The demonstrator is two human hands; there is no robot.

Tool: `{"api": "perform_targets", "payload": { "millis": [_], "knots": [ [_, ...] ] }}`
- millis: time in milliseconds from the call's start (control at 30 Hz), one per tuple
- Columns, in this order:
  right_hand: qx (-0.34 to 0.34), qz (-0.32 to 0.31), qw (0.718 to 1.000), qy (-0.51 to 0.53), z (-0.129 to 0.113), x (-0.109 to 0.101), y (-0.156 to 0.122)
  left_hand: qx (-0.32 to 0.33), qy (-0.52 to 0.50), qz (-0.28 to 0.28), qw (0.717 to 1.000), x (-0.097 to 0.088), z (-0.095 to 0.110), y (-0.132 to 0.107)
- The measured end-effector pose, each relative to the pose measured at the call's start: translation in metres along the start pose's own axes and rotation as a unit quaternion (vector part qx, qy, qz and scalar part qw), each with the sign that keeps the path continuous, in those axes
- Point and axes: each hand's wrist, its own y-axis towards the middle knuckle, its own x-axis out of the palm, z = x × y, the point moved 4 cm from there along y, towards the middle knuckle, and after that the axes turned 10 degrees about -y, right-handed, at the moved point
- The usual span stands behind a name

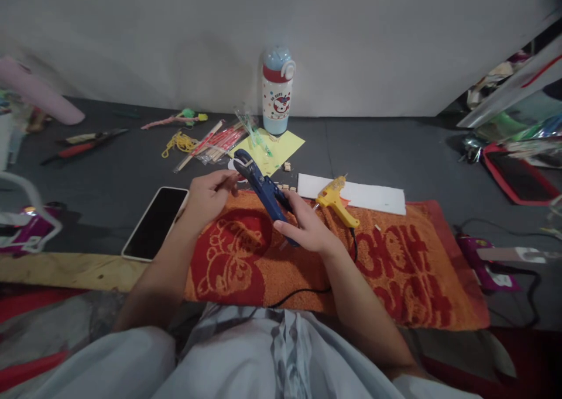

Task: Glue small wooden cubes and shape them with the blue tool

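Note:
My right hand [305, 220] is wrapped round the handles of a blue plier-like tool [267, 193], whose exact kind I cannot make out. Its dark head points up and left, above the near edge of an orange and red towel [302, 270]. Close to that head, my left hand [211, 197] is closed in a pinch; what lies between its fingertips is too small to tell. A round white and red item [238, 171] shows partly behind the tool's head. Just right of my right hand lies a yellow glue gun [336, 201] on the towel and a white board.
A white board [373, 196] lies at the towel's far edge. A bottle [277, 97] stands by the wall near yellow paper [287, 147], wrapped sticks [222, 144] and yellow cord [181, 144]. A phone [156, 223] lies left; cutters [83, 145] are farther back. Black cable crosses the towel.

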Motion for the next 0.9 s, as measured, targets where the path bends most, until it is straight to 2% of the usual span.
{"api": "perform_targets", "payload": {
  "millis": [433,900],
  "knots": [
    [0.027,0.004,1.0,0.011,0.014,0.009,0.0,0.02,0.077,0.021,0.997,0.0,-0.014,-0.003],
    [0.043,0.0,0.999,0.024,0.017,0.011,0.0,0.014,0.084,0.02,0.996,0.003,-0.02,-0.002]
  ]
}}
